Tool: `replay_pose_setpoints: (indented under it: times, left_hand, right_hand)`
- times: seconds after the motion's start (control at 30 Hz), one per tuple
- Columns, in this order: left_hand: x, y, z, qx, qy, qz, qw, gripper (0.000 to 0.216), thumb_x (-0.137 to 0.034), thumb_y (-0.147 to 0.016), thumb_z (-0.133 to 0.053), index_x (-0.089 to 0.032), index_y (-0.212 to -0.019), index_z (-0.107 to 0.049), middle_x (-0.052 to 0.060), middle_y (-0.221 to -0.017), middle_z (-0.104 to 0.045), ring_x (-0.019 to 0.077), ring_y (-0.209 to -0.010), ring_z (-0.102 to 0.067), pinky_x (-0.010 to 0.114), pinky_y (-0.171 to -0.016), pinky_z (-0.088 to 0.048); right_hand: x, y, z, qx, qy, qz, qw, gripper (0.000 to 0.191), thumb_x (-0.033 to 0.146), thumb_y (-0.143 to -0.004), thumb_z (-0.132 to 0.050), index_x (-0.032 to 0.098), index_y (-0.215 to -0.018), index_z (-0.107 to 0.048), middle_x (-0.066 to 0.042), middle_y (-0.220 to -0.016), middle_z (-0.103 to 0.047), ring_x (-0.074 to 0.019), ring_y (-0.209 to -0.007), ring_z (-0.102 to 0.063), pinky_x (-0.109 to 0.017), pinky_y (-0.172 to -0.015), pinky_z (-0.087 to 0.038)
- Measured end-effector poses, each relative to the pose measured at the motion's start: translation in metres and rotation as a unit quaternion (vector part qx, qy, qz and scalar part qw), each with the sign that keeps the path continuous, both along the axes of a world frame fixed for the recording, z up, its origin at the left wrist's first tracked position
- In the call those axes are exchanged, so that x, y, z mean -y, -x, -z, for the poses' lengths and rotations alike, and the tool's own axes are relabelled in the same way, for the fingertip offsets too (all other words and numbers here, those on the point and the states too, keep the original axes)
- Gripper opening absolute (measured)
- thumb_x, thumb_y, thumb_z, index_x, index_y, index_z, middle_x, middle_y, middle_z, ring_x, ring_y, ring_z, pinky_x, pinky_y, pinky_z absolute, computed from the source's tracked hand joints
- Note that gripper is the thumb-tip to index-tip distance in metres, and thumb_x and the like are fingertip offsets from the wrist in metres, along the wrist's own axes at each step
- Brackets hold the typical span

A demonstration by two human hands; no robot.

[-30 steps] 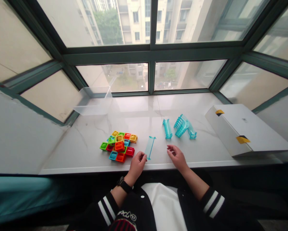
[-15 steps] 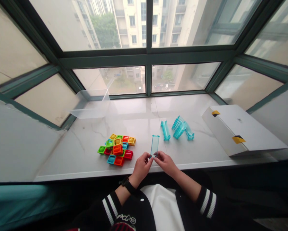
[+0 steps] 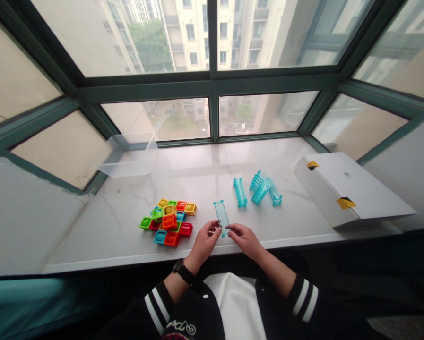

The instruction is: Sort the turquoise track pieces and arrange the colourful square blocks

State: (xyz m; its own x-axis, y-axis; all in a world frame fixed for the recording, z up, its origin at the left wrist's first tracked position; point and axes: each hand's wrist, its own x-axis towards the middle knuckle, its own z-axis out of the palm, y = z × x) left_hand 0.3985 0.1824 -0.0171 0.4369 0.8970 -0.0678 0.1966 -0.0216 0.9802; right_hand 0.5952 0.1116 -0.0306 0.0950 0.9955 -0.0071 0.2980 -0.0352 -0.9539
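Note:
A clear blue straight track piece (image 3: 221, 216) is pinched at its near end by both hands, standing up over the front of the white marble sill (image 3: 204, 170). My left hand (image 3: 205, 241) grips it from the left, my right hand (image 3: 245, 239) from the right, fingers closed on it. A heap of coloured square blocks (image 3: 168, 220) lies just left of my left hand. Further back on the right lie more clear blue track pieces (image 3: 257, 188), one straight and some curved.
A clear plastic tub (image 3: 131, 156) stands at the back left by the window. A white cardboard box (image 3: 350, 190) with yellow tape lies at the right. The sill's front edge runs just under my hands. Window frames enclose the back.
My right hand has come in from the right and joined the left on the track piece. The piece has been lifted from lying on the sill and now tilts slightly left.

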Motion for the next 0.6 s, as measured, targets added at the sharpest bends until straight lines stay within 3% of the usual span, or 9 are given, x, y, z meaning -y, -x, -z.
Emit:
replay_pose_setpoints:
  times: [0.1,0.2,0.33,0.6]
  left_hand:
    - [-0.019,-0.003,-0.004,0.070,0.067,-0.025,0.995,0.049,-0.051,-0.092,-0.068,-0.019,-0.129,-0.064,0.014,-0.117,-0.075,0.0245,-0.103,-0.072,0.037,-0.084,-0.059]
    - [-0.035,-0.008,-0.010,0.114,0.107,-0.037,0.987,0.056,-0.051,-0.088,-0.074,-0.017,-0.131,-0.061,0.015,-0.114,-0.075,0.0228,-0.096,-0.073,0.036,-0.081,-0.060]
    - [-0.044,-0.020,-0.020,0.118,0.093,-0.025,0.988,0.056,-0.049,-0.086,-0.077,-0.016,-0.129,-0.061,0.013,-0.109,-0.076,0.0176,-0.082,-0.072,0.034,-0.077,-0.060]
    - [-0.048,-0.039,-0.034,0.116,0.101,-0.002,0.988,0.053,-0.052,-0.084,-0.078,-0.016,-0.120,-0.065,0.014,-0.110,-0.076,0.0169,-0.078,-0.072,0.033,-0.070,-0.062]
  right_hand:
    - [0.000,-0.003,-0.004,0.027,-0.018,-0.011,0.999,0.028,0.043,-0.096,-0.064,0.023,-0.111,-0.077,-0.006,-0.098,-0.078,-0.0214,-0.085,-0.072,-0.034,-0.079,-0.058]
    - [0.001,-0.005,-0.009,0.037,-0.035,-0.019,0.999,0.029,0.042,-0.097,-0.063,0.023,-0.113,-0.077,-0.007,-0.100,-0.078,-0.0204,-0.085,-0.071,-0.033,-0.078,-0.058]
    - [0.001,-0.010,-0.016,0.030,-0.053,-0.021,0.998,0.032,0.042,-0.097,-0.065,0.023,-0.118,-0.077,-0.008,-0.102,-0.078,-0.0206,-0.087,-0.072,-0.034,-0.081,-0.059]
    - [0.005,-0.030,-0.019,0.031,-0.059,-0.002,0.998,0.034,0.047,-0.096,-0.066,0.023,-0.117,-0.078,-0.009,-0.102,-0.078,-0.0226,-0.089,-0.072,-0.037,-0.084,-0.060]
